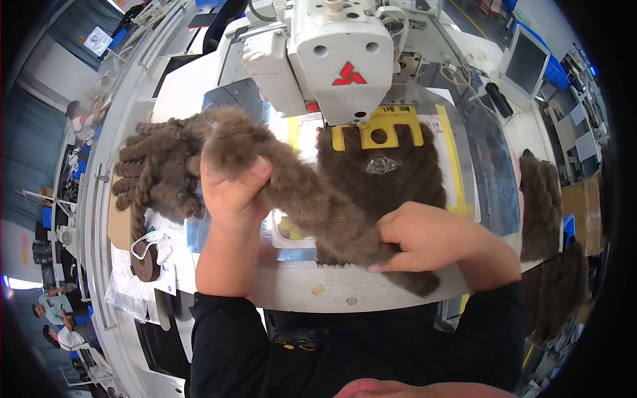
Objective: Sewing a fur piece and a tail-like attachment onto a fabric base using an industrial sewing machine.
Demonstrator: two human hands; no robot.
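Observation:
My left hand (233,189) is closed on the upper end of a long brown fur strip (298,189), held slanting across the worktable. My right hand (415,235) pinches the strip lower down, with its tail hanging beyond my fingers toward the front edge. Behind it, a darker brown fur panel (378,192) lies under the white sewing machine head (342,69), partly beneath a yellow slotted plate (352,139), with a small clear plastic piece (380,164) on it. To the left lies a pile of ruffled brown fur (152,162), partly hidden by the strip.
A brown roll (144,265) with white cord and papers sits at the left. More fur (541,209) hangs at the right, below a monitor (524,63). A metal rail (99,219) runs along the left. Other people (56,312) are in the left background. The table's front edge (352,305) is near me.

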